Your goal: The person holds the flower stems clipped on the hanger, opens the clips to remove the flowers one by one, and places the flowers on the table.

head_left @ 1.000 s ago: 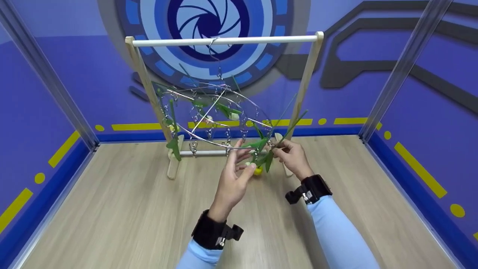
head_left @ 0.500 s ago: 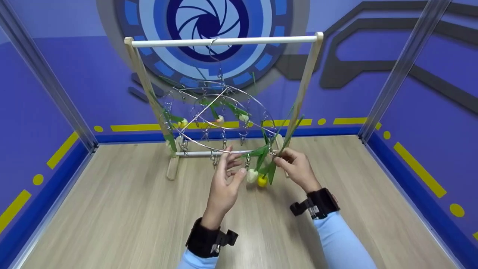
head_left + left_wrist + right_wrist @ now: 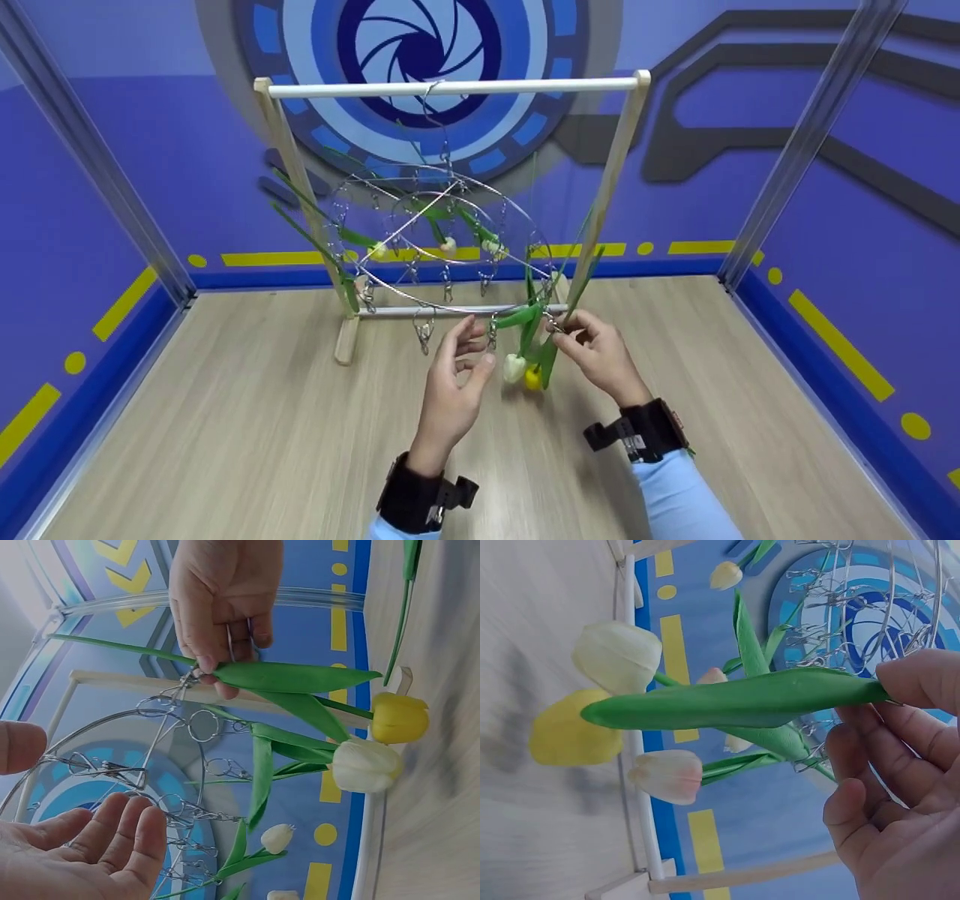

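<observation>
In the head view my right hand [image 3: 598, 354] pinches a metal clip [image 3: 190, 678] at the rim of a wire clip hanger [image 3: 407, 224]. A yellow tulip [image 3: 533, 377] hangs head down from this clip, its long leaf [image 3: 727, 703] running past my fingertips in the right wrist view. Beside it dangles a white tulip [image 3: 514, 367], also head down. My left hand [image 3: 452, 390] is held with fingers loosely bent and thumb apart, around an adjacent clip [image 3: 492, 331] but not gripping it. Its palm shows bare in the left wrist view.
The hanger hooks over the white top bar [image 3: 510, 87] of a wooden rack [image 3: 624, 150]. More tulips, such as a pale one [image 3: 448, 246], hang at the hanger's back and left. Several bare clips [image 3: 424, 336] dangle along the front. Blue printed walls [image 3: 862, 300] enclose the wooden table [image 3: 247, 420].
The hanger has turned and settled, its tulips shifting. My right hand has moved slightly down and right with the clip. My left hand has drawn back from the white tulip, which now hangs free.
</observation>
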{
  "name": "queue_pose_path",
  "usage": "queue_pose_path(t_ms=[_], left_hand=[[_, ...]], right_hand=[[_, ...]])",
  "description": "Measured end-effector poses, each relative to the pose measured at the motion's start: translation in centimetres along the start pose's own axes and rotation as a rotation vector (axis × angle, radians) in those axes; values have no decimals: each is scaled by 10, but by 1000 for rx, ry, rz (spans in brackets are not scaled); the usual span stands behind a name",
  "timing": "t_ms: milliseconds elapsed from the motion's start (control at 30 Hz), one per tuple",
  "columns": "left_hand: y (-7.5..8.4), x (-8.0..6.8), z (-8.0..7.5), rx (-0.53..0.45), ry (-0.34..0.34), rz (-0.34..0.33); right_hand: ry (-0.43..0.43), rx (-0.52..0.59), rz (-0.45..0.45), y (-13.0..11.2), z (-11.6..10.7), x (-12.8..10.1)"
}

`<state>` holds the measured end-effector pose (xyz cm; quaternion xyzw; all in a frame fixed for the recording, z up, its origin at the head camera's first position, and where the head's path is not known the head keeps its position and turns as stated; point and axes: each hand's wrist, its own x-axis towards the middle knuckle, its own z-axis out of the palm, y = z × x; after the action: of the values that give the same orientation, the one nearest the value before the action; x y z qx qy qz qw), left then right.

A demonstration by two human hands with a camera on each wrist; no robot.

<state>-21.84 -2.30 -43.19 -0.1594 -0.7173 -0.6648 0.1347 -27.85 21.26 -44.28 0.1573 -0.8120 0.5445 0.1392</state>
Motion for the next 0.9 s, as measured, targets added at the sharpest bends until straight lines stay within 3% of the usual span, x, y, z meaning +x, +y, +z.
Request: queue_pose_path(t_ms=[367,900], left_hand=[[-9,0,3,47,-19,-16],[-10,-2,13,35,-40,-8]], right_hand=[[-52,120,-75,-1,8,-11],[-91,258,-116,-4,14,-29]])
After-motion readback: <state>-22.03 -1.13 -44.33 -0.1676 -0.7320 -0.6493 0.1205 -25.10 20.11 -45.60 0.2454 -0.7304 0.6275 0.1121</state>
